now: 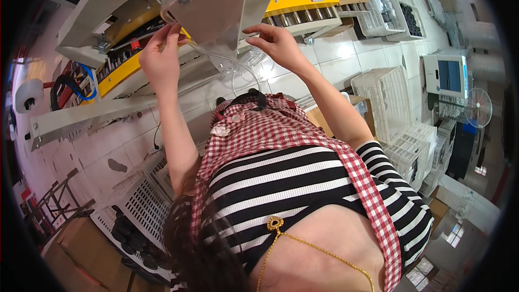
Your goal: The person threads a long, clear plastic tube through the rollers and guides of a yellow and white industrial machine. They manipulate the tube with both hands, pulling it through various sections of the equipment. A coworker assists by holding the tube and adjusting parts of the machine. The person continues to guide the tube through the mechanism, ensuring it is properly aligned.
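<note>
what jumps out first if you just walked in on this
Both hands are raised at the top centre: the left hand and right hand pinch a clear plastic tube that loops down below a grey metal plate on a machine. Yellow bars with rollers flank the plate. A red checked apron over a striped top fills the lower middle, with white plastic crates stacked on the tiled floor at right.

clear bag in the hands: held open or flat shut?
Cannot tell. Both hands, left hand and right hand, pinch the clear plastic bag at its sides under the machine; its mouth isn't visible.
</note>
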Demonstrator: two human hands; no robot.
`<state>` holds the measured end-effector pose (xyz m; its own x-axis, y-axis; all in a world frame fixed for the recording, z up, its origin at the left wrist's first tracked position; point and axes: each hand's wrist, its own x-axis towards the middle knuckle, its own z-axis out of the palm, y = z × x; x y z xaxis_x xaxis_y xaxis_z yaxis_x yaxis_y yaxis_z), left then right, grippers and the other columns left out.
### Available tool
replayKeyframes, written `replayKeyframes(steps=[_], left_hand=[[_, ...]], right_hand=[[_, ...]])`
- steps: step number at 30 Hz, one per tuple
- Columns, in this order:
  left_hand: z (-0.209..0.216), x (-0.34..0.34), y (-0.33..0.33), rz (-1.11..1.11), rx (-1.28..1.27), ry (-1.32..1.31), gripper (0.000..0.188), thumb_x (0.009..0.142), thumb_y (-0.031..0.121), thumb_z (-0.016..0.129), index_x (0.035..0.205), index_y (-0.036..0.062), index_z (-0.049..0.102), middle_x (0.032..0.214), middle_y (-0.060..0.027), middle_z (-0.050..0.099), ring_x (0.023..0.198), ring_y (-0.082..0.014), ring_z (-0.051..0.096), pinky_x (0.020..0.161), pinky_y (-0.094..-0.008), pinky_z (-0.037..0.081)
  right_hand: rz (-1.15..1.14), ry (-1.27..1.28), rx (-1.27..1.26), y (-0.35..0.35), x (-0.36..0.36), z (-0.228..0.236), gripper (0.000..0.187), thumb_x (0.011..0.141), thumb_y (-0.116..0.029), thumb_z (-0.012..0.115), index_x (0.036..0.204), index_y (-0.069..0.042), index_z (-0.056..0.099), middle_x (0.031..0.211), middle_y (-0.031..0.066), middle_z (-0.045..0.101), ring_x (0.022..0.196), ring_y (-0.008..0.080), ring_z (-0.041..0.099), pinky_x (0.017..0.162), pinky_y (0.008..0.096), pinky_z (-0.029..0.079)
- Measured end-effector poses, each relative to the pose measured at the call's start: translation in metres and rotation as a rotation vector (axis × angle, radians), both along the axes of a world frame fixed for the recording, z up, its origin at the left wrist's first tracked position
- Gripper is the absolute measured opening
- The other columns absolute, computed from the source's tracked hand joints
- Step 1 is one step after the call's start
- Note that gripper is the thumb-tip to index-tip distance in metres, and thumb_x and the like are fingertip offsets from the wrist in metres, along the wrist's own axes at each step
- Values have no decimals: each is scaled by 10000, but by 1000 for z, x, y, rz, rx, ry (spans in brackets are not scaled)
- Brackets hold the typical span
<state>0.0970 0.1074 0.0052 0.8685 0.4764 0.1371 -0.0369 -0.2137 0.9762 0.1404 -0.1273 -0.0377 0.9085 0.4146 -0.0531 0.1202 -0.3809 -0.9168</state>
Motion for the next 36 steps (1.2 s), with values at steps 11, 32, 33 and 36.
replayKeyframes(steps=[11,32,33,36], left_hand=[[-5,-5,0,-8,-21,-13,185,852,98,606,975,-29,661,800,-64,669,684,-90,619,654,-213,480],[-16,-11,-18,165,750,-261,318,785,194,660,1092,128,609,741,-38,594,597,-213,588,509,-312,461],[-17,-11,-18,159,757,-259,318,786,200,659,1091,124,609,729,-40,588,590,-212,583,505,-314,458],[-15,-11,-19,148,777,-221,329,792,225,652,1097,112,605,703,-41,572,582,-208,573,499,-315,450]], right_hand=[[-41,-377,127,80,-18,94,258,784,-336,667,822,-84,707,489,43,549,405,164,505,421,277,372],[-106,-100,291,116,-26,122,323,909,-222,550,776,47,669,616,45,616,520,69,542,439,192,409],[-130,-117,346,118,-26,120,264,875,-202,594,777,25,686,527,29,593,448,36,498,405,187,371],[-150,-84,392,118,-28,125,258,875,-193,597,773,27,687,552,26,601,469,36,505,409,181,377]])
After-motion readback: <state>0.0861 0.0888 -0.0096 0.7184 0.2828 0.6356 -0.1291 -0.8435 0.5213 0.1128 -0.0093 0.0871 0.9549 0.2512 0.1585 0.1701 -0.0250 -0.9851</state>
